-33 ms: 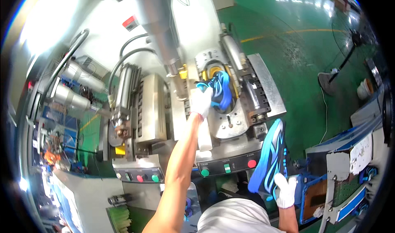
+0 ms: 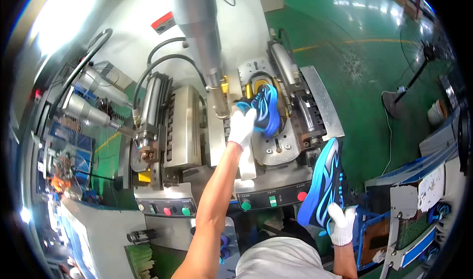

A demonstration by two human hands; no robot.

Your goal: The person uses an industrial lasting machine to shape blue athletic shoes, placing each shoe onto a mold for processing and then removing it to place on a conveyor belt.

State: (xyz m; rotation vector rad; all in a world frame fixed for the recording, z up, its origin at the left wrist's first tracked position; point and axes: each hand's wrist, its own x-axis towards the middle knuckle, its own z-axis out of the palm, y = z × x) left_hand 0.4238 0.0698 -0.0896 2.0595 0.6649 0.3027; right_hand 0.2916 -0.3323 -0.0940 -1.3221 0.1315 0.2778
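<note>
White gloves [image 2: 241,129] with snug wrist cuffs [image 2: 341,238] cover the left hand [image 2: 242,125] and right hand [image 2: 341,224], both forearms [image 2: 218,185] are bare, and the loose shirt [image 2: 278,260] is white, with soft creases.

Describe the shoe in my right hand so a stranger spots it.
On the metal machine, find the rightmost red button. Just right of it, the gloved right hand holds the blue-and-black shoe. Unlike the similar shoe on the machine, this one is held off it.

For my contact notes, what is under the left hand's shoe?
Below the shoe lies a metal plate, with a yellow part showing past the shoe's far end. The spot directly beneath is covered; contact can't be confirmed.
</note>
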